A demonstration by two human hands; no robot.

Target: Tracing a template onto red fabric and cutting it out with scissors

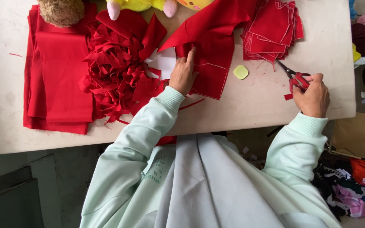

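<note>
The left hand (183, 74) lies flat, fingers spread, on the red cloth (210, 63) mid-bench. The right hand (312, 95) grips red scissors (294, 76) near the bench's right edge.

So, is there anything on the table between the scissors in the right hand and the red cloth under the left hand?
Only a small pale yellow chalk piece lies between them. The right hand holds the scissors apart from the red cloth, which the left hand presses flat.
</note>
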